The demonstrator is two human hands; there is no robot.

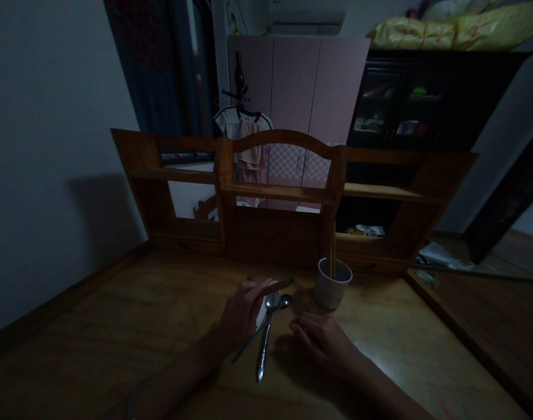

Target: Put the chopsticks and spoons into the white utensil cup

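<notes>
My left hand (243, 312) is closed around a slim brown stick-like thing (280, 286), whose far end points right; its exact kind is too dark to tell. Under and beside these fingers lie two crossed metal spoons: one spoon (263, 356) has its handle toward me, and the other spoon (286, 300) has its handle slanting to the lower left. A white thing (261, 315), partly covered by the hand, lies beside them. My right hand (321, 338) rests on the table, fingers curled in, with nothing visible in it. Just beyond it stands a pale cup (330, 291) with chopsticks (333, 251) upright inside.
The wooden table (161, 303) carries a wooden shelf unit (284, 189) along its back edge. A wall (51, 175) borders the left side, and a raised wooden edge (463, 341) runs along the right. Behind are pink cabinets (292, 87) and a dark cabinet (459, 99).
</notes>
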